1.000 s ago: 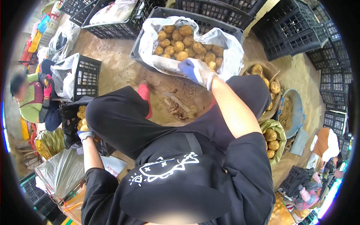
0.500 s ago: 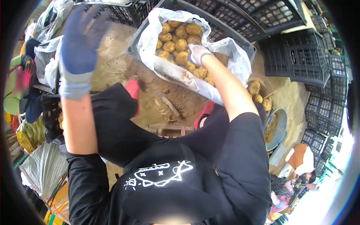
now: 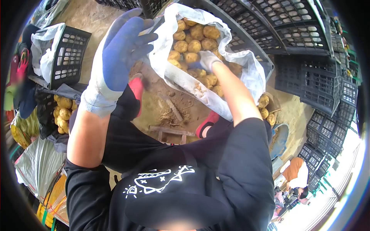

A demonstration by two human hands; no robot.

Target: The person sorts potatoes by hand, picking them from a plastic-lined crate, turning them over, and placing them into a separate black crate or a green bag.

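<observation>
My left hand [image 3: 125,52], in a blue-and-white work glove, is raised to the left of the lined crate. Its fingers are spread and nothing is in them. Inside the crate, my right hand [image 3: 208,61] wears a similar glove and reaches down among the potatoes [image 3: 194,46]. Its blue fingers curl against a potato [image 3: 199,72]; their tips are partly hidden and blurred. White plastic liner [image 3: 173,79] drapes over the rim of the grey crate [image 3: 268,63] and surrounds the pile.
Black plastic crates [image 3: 304,82] are stacked on the right, and another lined black crate [image 3: 71,54] stands at the left. More potatoes [image 3: 63,111] lie at my left, others [image 3: 264,111] by my right knee. A blue tub [image 3: 281,138] sits beyond. A person [image 3: 296,171] bends in the background.
My left hand has swung right and nearer the lined crate, still spread. My right hand has moved slightly down and curled further among the potatoes. The whole view has shifted a little.
</observation>
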